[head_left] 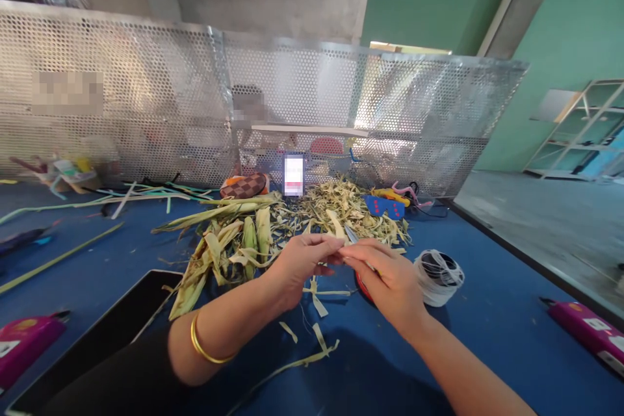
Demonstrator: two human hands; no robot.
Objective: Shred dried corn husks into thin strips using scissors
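Observation:
My left hand [303, 266] is closed in a pinch, its fingertips meeting those of my right hand. A pale corn husk strip [335, 223] stands up from the pinch. In my right hand [390, 278] is a pair of scissors [350, 234]; the metal blades point up and away, and part of a red handle shows under the palm. Below the hands, a small knotted husk piece [319, 293] lies on the table, with thin cut scraps [288, 332] nearer to me. Larger husk leaves [249, 240] are piled left of my hands. My fingers hide exactly where the strip is gripped.
A heap of shredded husk [336, 198] lies beyond my hands, before a perforated metal screen [292, 78] and a lit phone [293, 175]. A white twine spool [439, 278] stands right. Magenta tools [592, 331] and a black tray [141, 305] flank the blue table [419, 377].

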